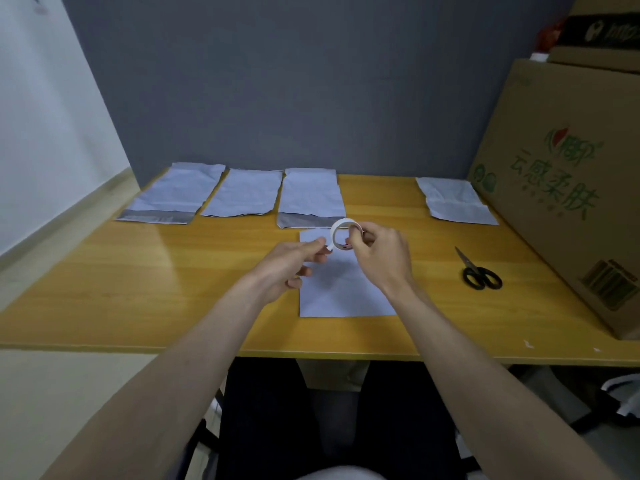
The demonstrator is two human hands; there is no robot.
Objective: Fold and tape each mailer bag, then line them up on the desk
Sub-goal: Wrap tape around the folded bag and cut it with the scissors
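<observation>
White tape roll (pixel 341 234) gripped in right hand (pixel 379 257), left hand (pixel 294 263) pinching loose end, above folded mailer bag (pixel 341 289) mid-desk. Pull short, straight strip; scissors (pixel 479 271) wait right.

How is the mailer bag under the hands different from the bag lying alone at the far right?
The mailer bag under the hands lies near the desk's front edge; the far-right bag lies at the back beside the cardboard box. The near bag looks smooth, and the far-right one is wrinkled with a crosswise fold. Both are pale and flat.
</observation>
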